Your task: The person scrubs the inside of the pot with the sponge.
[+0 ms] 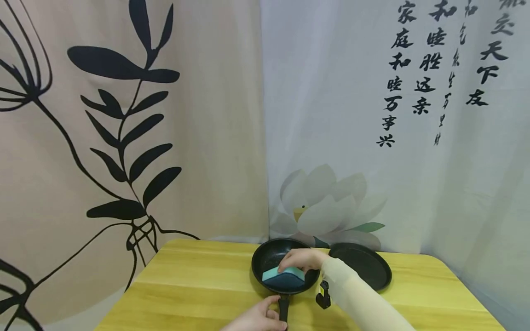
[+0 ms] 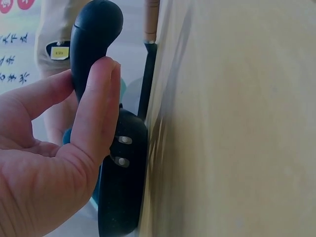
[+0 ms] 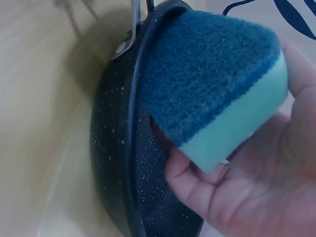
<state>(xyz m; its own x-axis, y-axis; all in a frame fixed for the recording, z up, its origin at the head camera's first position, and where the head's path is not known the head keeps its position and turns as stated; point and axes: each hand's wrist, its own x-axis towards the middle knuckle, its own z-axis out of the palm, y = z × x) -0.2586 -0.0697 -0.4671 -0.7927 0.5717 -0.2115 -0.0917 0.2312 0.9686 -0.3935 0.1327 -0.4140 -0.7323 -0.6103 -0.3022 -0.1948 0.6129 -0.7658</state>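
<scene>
A black frying pan (image 1: 265, 257) sits on the table, its handle (image 1: 283, 308) pointing toward me. My left hand (image 1: 265, 316) holds that handle between thumb and fingers, and the left wrist view shows the rounded handle end (image 2: 101, 22) rising past the fingertips. Over the pan's inside, my right hand (image 1: 304, 259) grips a sponge (image 1: 285, 277) with a pale green foam side and a dark teal scouring side. Seen from the right wrist, the scouring side (image 3: 212, 64) faces the pan near its speckled rim, and the thumb and fingers clasp the foam edge.
A flat round black pan (image 1: 364, 266) lies to the right, partly behind my right forearm. The yellow wooden table (image 1: 198, 280) runs back to a printed curtain (image 1: 219, 138). A black strap device (image 1: 323, 295) is on my right wrist.
</scene>
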